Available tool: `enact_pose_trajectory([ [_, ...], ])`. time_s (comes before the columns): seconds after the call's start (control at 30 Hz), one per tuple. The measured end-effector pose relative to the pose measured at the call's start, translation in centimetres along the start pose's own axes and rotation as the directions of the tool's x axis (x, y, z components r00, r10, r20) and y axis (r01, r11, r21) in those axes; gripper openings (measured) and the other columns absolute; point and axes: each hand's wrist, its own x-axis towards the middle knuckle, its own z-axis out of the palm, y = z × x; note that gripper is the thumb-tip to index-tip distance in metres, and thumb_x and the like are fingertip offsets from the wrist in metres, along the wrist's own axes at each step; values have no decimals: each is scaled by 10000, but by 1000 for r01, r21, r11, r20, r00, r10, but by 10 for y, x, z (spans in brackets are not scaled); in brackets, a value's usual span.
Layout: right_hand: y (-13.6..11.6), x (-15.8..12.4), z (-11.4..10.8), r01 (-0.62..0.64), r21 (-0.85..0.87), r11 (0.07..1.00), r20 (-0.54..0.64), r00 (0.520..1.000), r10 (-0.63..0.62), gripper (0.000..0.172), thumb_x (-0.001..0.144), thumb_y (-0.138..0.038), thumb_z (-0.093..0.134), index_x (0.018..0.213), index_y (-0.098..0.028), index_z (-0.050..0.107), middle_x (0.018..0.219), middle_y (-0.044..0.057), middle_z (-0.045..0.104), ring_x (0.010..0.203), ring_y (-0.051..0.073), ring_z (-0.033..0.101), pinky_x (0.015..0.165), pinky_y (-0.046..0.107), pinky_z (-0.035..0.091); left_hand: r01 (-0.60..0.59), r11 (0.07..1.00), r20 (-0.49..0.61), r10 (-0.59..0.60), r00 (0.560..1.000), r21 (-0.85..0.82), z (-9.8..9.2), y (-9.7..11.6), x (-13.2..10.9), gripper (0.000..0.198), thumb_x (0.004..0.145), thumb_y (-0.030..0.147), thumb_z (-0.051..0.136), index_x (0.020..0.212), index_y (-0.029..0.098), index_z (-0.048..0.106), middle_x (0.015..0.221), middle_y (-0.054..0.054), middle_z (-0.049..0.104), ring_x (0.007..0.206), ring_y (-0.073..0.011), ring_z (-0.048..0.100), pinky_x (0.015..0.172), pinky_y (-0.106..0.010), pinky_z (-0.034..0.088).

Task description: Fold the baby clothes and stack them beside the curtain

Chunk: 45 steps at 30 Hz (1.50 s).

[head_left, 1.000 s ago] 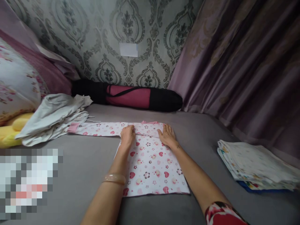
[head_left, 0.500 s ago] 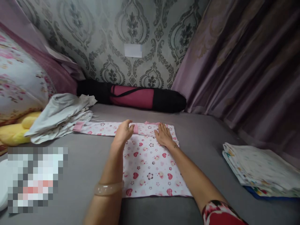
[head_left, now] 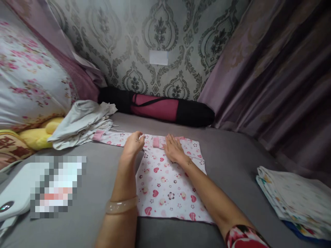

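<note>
A white long-sleeved top (head_left: 170,186) with pink hearts, flowers and small figures lies flat on the grey sheet. One sleeve is folded across its upper part, its pink cuff (head_left: 156,142) facing left. The other sleeve (head_left: 113,138) stretches out to the left and ends in a pink cuff. My right hand (head_left: 173,150) lies flat on the folded sleeve, fingers extended. At the shoulder by the outstretched sleeve is my left hand (head_left: 133,144), loosely bent, thumb and forefinger apart; its other fingers are mostly hidden.
Folded cloths (head_left: 297,196) are stacked at right. Crumpled pale clothing (head_left: 80,120) touches the left cuff area, near a yellow plush item (head_left: 38,136) and a floral pillow (head_left: 31,75). A black and magenta bag (head_left: 155,107) lies along the wall. A white device (head_left: 23,186) and a blurred-out item sit left.
My right hand has slid left along the folded sleeve, and more of that sleeve shows. My left hand stays at the shoulder. The view has turned slightly left.
</note>
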Motion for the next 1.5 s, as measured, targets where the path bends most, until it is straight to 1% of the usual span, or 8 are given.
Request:
enact_pose_trajectory([
  [0.17, -9, 4, 14, -5, 45, 999, 76, 997, 2, 627, 1001, -441, 161, 1543, -132, 224, 1620, 90, 124, 1492, 205, 31, 1191, 436, 25, -11, 1000, 76, 11, 997, 12, 13, -7, 6, 340, 901, 263, 463, 1153, 135, 652, 1190, -124, 680, 1087, -212, 620, 942, -282, 428],
  [0.33, -15, 7, 7, -32, 60, 998, 130, 991, 24, 648, 998, -453, 165, 1539, -102, 228, 1615, 126, 123, 1491, 236, 47, 1187, 462, 39, 4, 1000, 95, -4, 995, -4, 15, -14, 8, 330, 894, 231, 439, 1112, 124, 662, 1154, -125, 692, 1060, -199, 628, 901, -260, 432],
  [0.53, -44, 12, 15, 93, 67, 993, 28, 995, -95, 663, 996, -431, 200, 1530, -39, 216, 1607, 133, 154, 1488, 224, 91, 1198, 404, 25, 6, 1000, 88, -8, 996, 22, 14, -13, 9, 332, 900, 222, 434, 1110, 118, 669, 1176, -134, 686, 1094, -207, 616, 937, -275, 417],
  [0.8, -56, 22, 16, 57, 67, 996, 88, 994, -63, 700, 991, -479, 203, 1507, -10, 272, 1586, 170, 211, 1477, 260, 149, 1196, 422, 79, 4, 1000, 89, -7, 996, 29, 16, -13, 10, 334, 888, 221, 430, 1098, 128, 673, 1141, -127, 701, 1056, -202, 633, 910, -265, 427],
  [1.07, -74, 35, 31, 98, 51, 994, -7, 995, -98, 677, 1000, -457, 194, 1511, -17, 256, 1595, 158, 190, 1483, 235, 121, 1197, 408, 43, 5, 999, 84, -8, 996, 40, 24, -16, 14, 349, 880, 235, 421, 1088, 117, 676, 1135, -138, 703, 1066, -203, 637, 899, -248, 430],
  [1.27, -66, 36, 25, 104, 111, 988, 16, 994, -106, 678, 1003, -453, 172, 1512, -11, 249, 1596, 158, 186, 1482, 240, 123, 1199, 414, 47, 10, 999, 100, -14, 995, 41, 26, -17, 14, 352, 881, 244, 429, 1093, 119, 681, 1108, -132, 711, 1044, -215, 644, 898, -268, 439],
  [1.4, -48, 29, 18, 19, 94, 995, -90, 996, -11, 666, 1004, -444, 179, 1514, -21, 246, 1602, 149, 168, 1487, 229, 92, 1197, 422, -9, 35, 998, 126, -42, 991, 54, 28, -17, 15, 348, 882, 263, 436, 1085, 128, 684, 1038, -123, 727, 977, -218, 660, 852, -274, 455],
  [1.5, -40, 24, 22, -41, 85, 996, -49, 998, 46, 673, 1002, -449, 198, 1507, -7, 257, 1591, 161, 207, 1482, 231, 121, 1198, 406, 23, 35, 997, 116, -44, 992, 74, 31, -15, 15, 332, 880, 279, 450, 1072, 147, 685, 1033, -115, 729, 968, -221, 665, 832, -271, 464],
])
